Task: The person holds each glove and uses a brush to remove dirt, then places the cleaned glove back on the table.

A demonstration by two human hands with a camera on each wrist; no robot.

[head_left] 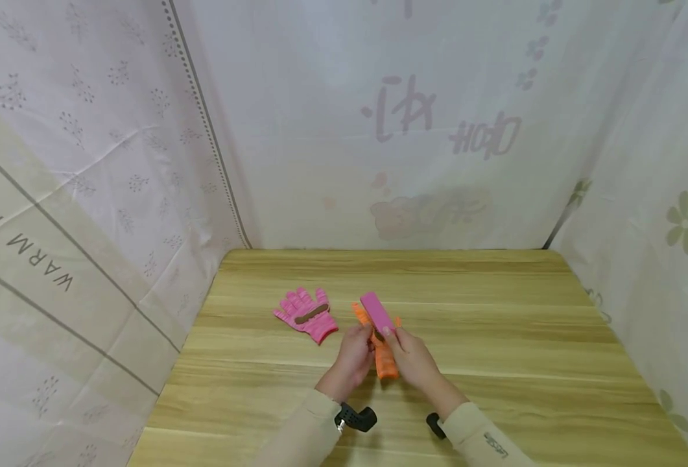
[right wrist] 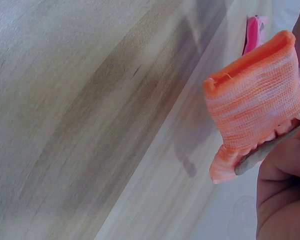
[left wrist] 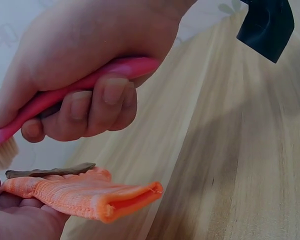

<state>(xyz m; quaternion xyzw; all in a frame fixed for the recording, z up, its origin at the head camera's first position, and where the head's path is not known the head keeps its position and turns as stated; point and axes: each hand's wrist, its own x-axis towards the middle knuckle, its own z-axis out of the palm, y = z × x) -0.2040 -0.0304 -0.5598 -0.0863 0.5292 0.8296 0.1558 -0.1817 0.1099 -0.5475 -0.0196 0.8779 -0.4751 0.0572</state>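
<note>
My right hand [head_left: 415, 360] grips a pink brush [head_left: 377, 311]; the left wrist view shows its fingers curled round the handle and pale bristles [left wrist: 4, 154] facing down. Below the bristles, my left hand [head_left: 355, 355] holds an orange knitted glove [head_left: 386, 363] by its finger end. The glove's open cuff points toward me, raised off the table. A brown strip [left wrist: 50, 171] lies across the glove, partly hidden by the right hand in the right wrist view. Bristles and strip look slightly apart in the left wrist view.
A pink knitted glove [head_left: 308, 314] with a brown strip lies flat on the wooden table [head_left: 484, 305], left of my hands. Printed curtains [head_left: 320, 130] hang behind the table and on both sides. Black bands [head_left: 355, 418] sit at both wrists.
</note>
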